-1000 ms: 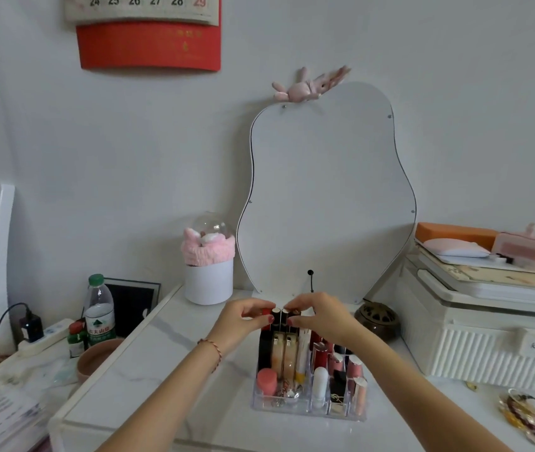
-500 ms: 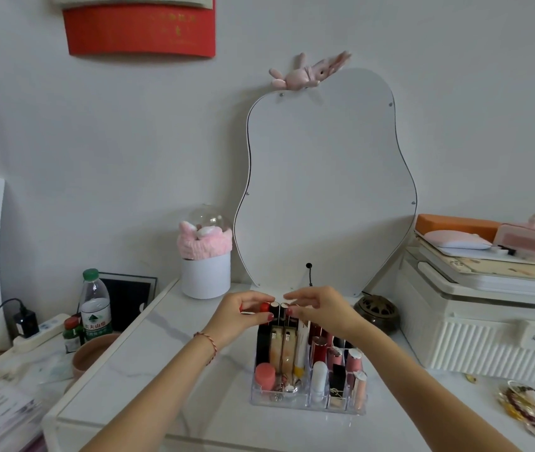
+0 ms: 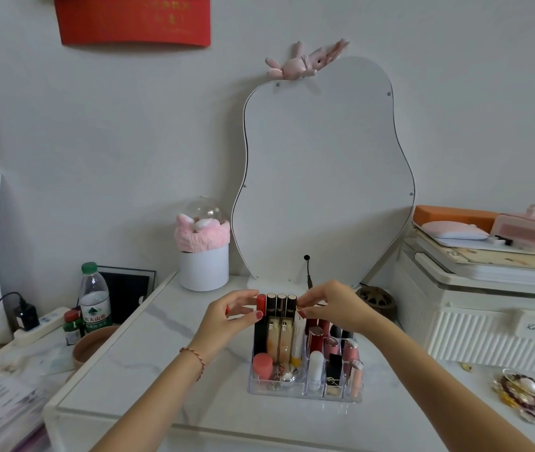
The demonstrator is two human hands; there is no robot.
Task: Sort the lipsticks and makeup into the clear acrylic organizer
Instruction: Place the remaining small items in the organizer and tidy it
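Note:
The clear acrylic organizer (image 3: 305, 393) stands on the white marble table (image 3: 168, 360), in front of the mirror. Its back row holds a red-capped tube (image 3: 261, 304) and three black-capped gold tubes (image 3: 281, 316) side by side. Several lipsticks (image 3: 331, 349) fill the right compartments. A pink round jar (image 3: 262, 363) sits front left. My left hand (image 3: 227, 318) pinches the red-capped tube from the left. My right hand (image 3: 331, 308) pinches the cap of the rightmost black-capped tube.
A pear-shaped mirror (image 3: 321, 177) leans on the wall behind. A white pot with a pink headband (image 3: 204, 265) stands back left, and a brown burner (image 3: 377, 300) right of the hands. A ribbed white box (image 3: 481, 327) and bracelets (image 3: 523, 394) lie at the right; a water bottle (image 3: 94, 301) stands left.
My hands have drawn apart from over the tube caps to the two ends of the back row, so all the caps now show. The view has shifted slightly.

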